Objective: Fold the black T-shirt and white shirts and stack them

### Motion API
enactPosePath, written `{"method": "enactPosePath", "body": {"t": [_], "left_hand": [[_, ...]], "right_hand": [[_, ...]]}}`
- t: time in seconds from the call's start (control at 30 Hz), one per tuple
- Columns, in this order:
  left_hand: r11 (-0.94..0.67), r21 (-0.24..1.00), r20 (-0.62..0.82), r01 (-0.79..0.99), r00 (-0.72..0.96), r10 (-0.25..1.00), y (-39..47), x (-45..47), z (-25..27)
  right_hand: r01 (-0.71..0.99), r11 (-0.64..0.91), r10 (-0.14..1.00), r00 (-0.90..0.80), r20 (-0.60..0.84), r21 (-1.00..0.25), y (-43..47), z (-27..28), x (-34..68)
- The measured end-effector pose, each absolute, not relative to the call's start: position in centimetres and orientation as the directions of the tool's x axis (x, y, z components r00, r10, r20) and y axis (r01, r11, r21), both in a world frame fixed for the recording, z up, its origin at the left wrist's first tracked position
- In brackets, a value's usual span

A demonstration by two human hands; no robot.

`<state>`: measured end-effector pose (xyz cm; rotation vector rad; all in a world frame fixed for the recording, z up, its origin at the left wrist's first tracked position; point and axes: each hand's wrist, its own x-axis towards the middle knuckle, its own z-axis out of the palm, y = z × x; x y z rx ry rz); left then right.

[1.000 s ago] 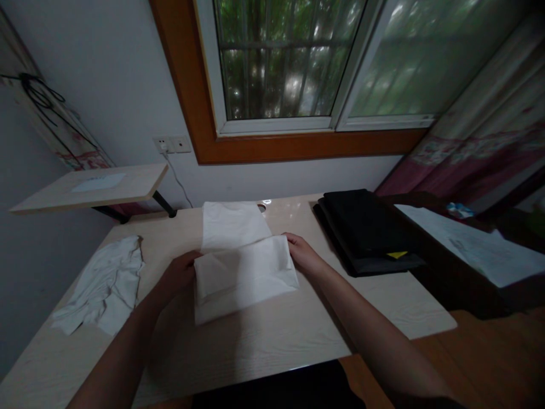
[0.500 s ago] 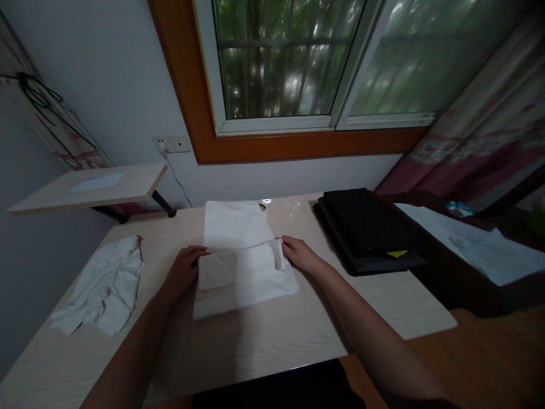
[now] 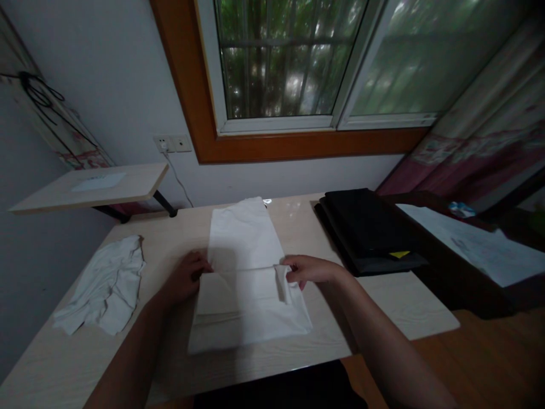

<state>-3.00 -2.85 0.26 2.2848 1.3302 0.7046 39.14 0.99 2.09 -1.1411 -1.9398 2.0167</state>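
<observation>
A white cloth garment, partly folded over itself, lies flat on the pale wooden desk in front of me. Its near half is layered, with a fold line across the middle. My left hand pinches the left edge at that fold. On the opposite side, my right hand grips the right edge, its thumb and fingers closed on the fabric. What kind of garment it is cannot be made out. A second white cloth lies crumpled at the left of the desk, touched by neither hand.
A stack of black folded items with a yellow tag sits at the right rear. A small raised shelf stands at the back left, near a wall socket with a plugged-in cord. Papers lie on a dark surface at far right.
Both hands have drawn the white garment toward me, its near edge now closer to the desk's front. The right hand has bent over more at the wrist. The crumpled cloth has stayed put.
</observation>
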Motion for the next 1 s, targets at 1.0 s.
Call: {"method": "enactPosePath", "body": {"t": [1.0], "left_hand": [[-0.06, 0.769, 0.154, 0.636, -0.093, 0.984, -2.0, -0.8, -0.1]], "right_hand": [[0.346, 0.179, 0.976, -0.18, 0.122, -0.921, 2.5, -1.3, 37.4]]}}
